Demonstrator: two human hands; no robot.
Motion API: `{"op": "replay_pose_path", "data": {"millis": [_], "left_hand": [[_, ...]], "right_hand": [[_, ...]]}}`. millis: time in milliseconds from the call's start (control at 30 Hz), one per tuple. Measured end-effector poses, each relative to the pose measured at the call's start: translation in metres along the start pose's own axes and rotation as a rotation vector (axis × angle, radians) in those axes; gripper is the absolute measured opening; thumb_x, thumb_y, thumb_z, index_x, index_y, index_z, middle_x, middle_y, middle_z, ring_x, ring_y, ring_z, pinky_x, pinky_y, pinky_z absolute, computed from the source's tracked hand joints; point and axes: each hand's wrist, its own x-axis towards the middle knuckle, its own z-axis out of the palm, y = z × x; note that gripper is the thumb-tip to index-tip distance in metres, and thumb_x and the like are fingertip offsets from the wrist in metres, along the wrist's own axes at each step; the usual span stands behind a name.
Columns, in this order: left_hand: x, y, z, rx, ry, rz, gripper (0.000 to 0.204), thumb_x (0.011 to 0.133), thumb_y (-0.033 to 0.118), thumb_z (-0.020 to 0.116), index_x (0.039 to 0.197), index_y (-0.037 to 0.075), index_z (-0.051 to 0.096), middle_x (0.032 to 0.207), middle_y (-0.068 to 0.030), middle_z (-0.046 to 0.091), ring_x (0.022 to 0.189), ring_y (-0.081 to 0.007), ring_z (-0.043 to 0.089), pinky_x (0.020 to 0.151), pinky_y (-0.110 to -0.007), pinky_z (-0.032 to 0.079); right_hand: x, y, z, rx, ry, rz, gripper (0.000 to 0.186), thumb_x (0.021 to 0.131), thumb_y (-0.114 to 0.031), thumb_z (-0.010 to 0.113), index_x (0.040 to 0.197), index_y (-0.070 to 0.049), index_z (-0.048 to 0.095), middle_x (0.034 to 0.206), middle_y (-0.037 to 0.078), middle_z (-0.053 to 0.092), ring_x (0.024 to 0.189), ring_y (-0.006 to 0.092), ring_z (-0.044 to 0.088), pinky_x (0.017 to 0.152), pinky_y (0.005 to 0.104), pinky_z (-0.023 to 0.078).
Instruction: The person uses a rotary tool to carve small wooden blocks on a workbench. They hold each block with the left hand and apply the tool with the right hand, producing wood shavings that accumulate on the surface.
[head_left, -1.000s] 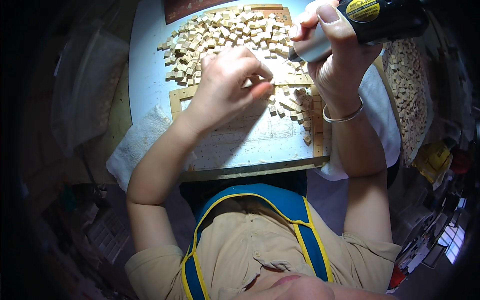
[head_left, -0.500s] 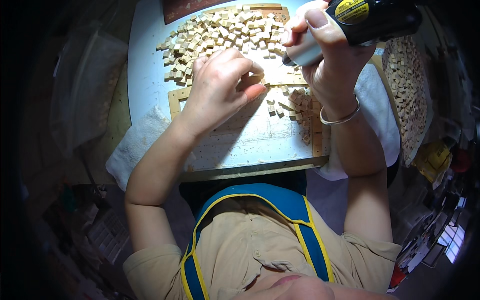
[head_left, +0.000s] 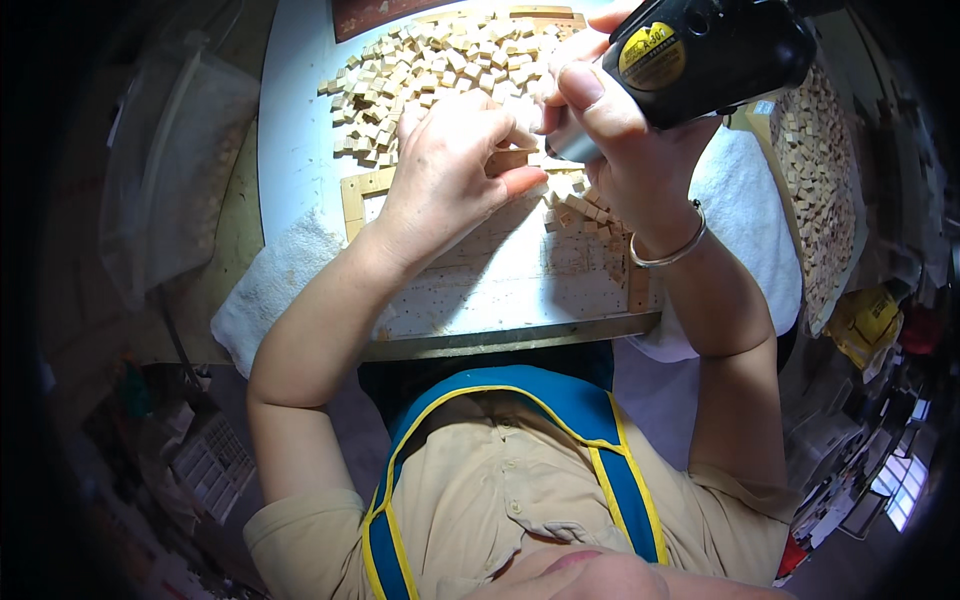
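L hand [head_left: 445,170] — thumb & fingertips a narrow gap apart, can't tell if a cube's pinched. R hand [head_left: 640,148] wrapped round blk handheld tool [head_left: 720,60] at L hand's 2 o'clock — nose aimed to 8, near L hand. Wooden cubes [head_left: 450,62] heaped at L hand's 12, more at abt 3–4, on white board [head_left: 470,308].

Both elbows are bent, the forearms slanting inward. The left hand [head_left: 450,165] shows its back, thumb and curled fingers pointing right; the right hand [head_left: 625,135] is wrapped in a grip, thumb extended along it.
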Motion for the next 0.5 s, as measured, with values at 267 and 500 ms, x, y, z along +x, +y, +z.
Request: {"op": "replay_pose_path", "data": {"millis": [267, 500], "left_hand": [[-0.0008, -0.0022, 0.0014, -0.060, -0.023, -0.037, 0.024, 0.074, 0.025, 0.088, 0.085, 0.012, 0.070, 0.085, -0.0021, 0.066, 0.087, -0.0228, 0.062, 0.084, -0.041, 0.041], [0.0012, -0.0016, 0.0023, -0.093, -0.001, -0.028, 0.023, 0.073, 0.023, 0.088, 0.083, 0.011, 0.071, 0.086, -0.0030, 0.066, 0.086, -0.0235, 0.062, 0.083, -0.041, 0.042]], "right_hand": [[-0.0017, 0.0053, -0.0031, -0.041, -0.077, -0.031, 0.064, 0.079, 0.006, 0.077, 0.133, 0.003, 0.042, 0.099, 0.008, 0.067, 0.087, 0.0174, 0.069, 0.079, 0.0343, 0.059], [-0.0037, 0.0052, 0.0010, 0.068, -0.043, 0.006, 0.063, 0.080, 0.005, 0.077, 0.132, 0.003, 0.041, 0.098, 0.009, 0.066, 0.088, 0.0171, 0.069, 0.080, 0.0340, 0.059]]}}
